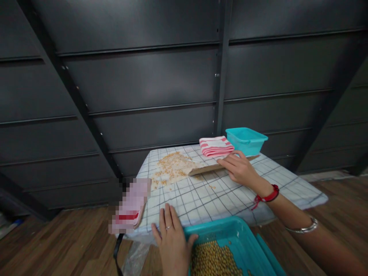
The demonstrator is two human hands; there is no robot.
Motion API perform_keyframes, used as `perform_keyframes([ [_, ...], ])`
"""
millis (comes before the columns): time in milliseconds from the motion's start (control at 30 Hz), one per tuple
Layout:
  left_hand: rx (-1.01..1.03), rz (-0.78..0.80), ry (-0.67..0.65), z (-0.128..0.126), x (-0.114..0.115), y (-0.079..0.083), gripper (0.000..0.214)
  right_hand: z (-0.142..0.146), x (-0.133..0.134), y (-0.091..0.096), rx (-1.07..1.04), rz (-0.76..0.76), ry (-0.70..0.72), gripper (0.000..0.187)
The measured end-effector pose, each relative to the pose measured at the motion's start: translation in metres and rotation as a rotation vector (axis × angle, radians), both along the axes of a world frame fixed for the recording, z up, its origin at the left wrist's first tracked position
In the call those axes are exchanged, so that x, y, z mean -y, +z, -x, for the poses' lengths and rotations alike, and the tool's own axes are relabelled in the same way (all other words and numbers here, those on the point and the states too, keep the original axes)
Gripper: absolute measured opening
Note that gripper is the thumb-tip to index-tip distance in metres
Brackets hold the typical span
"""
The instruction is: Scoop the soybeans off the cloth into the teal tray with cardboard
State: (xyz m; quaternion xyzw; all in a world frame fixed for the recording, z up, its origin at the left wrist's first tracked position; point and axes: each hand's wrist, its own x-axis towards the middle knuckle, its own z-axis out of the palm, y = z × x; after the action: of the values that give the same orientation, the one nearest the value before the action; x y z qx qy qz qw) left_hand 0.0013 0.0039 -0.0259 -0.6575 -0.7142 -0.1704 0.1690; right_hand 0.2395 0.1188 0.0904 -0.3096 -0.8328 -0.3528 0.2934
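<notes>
My right hand (240,167) reaches over the checked tablecloth (207,195) and rests on a long wooden board (207,168), fingers laid around its edge. The board's far end meets a spill of yellow grains (171,167) on the cloth. My left hand (171,239) holds the near left corner of a teal tray (230,234) that carries more yellow grains (214,260); its fingers lie flat against the table's front edge, the thumb hooked over the tray's rim.
A folded red-and-white striped towel (216,145) and an empty teal tub (246,140) sit at the table's far edge. A blurred pink object (130,209) lies on the near left corner. Dark metal panels stand behind; wood floor surrounds the table.
</notes>
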Motion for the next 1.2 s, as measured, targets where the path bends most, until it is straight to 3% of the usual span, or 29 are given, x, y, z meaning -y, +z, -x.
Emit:
perform_keyframes([
  [167, -0.016, -0.009, -0.002, 0.003, -0.002, -0.003, 0.069, -0.003, 0.007, -0.007, 0.002, 0.006, 0.02, 0.038],
  [300, -0.012, -0.019, -0.011, 0.004, -0.003, -0.001, 0.067, -0.002, 0.019, -0.001, -0.002, 0.015, 0.029, 0.038],
  [500, -0.008, -0.021, -0.003, 0.0, -0.001, 0.006, 0.07, -0.007, 0.03, 0.013, 0.017, -0.091, -0.022, 0.037],
  [733, 0.03, -0.003, -0.018, 0.0, 0.0, 0.008, 0.068, -0.024, 0.034, 0.011, -0.01, -0.075, -0.057, 0.037],
  [1033, 0.033, 0.04, -0.011, -0.001, 0.001, 0.012, 0.069, -0.027, 0.057, 0.015, 0.035, 0.031, 0.139, 0.039],
  [1200, 0.034, 0.042, -0.022, 0.001, 0.001, 0.01, 0.07, -0.024, 0.052, 0.023, 0.055, 0.057, 0.228, 0.044],
])
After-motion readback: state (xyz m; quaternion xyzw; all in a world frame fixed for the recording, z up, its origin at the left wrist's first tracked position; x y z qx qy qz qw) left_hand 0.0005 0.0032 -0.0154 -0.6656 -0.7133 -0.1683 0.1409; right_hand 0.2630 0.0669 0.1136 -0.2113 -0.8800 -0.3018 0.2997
